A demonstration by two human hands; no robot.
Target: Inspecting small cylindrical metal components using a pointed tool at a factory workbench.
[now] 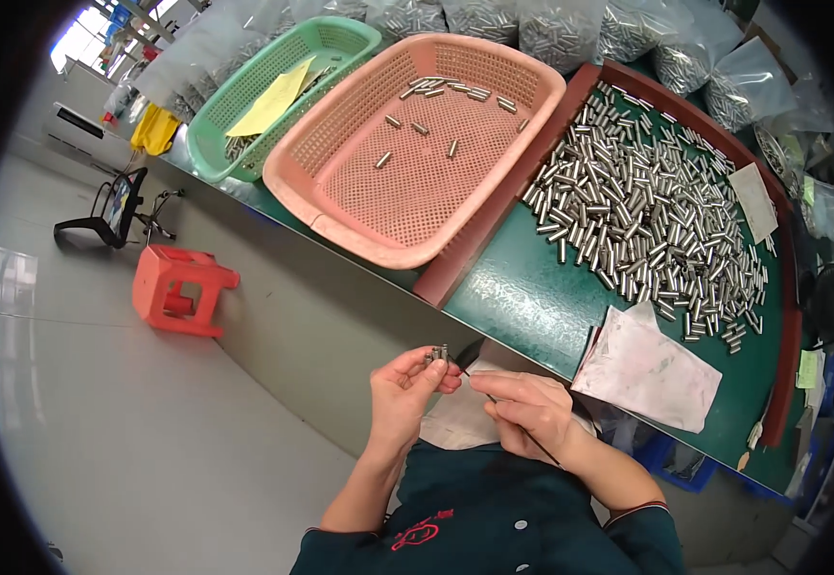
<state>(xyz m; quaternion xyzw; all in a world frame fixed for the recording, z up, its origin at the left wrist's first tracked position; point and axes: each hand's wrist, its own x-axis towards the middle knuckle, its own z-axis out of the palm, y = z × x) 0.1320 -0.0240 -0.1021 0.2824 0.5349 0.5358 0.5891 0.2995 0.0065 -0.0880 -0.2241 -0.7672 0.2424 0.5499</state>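
A green worktop [532, 297] carries a heap of small metal cylinders [647, 211]. Left of the heap sits a pink perforated basket [340, 144] with a few cylinders inside, then a green basket [216, 125] holding yellow paper [273, 101]. Clear bags of cylinders [551, 29] line the far edge. A red stool [179, 287] stands on the floor.

The left hand [404, 387] pinches small metal pins [437, 354], but its fingers cover them and the count can't be told. The right hand [528, 410] hides most of a thin dark tool [538, 448]. At twelve o'clock, clear bags of pins [551, 27] are cut off by the rim. At three o'clock, a dark fan [831, 303] fades into blur.
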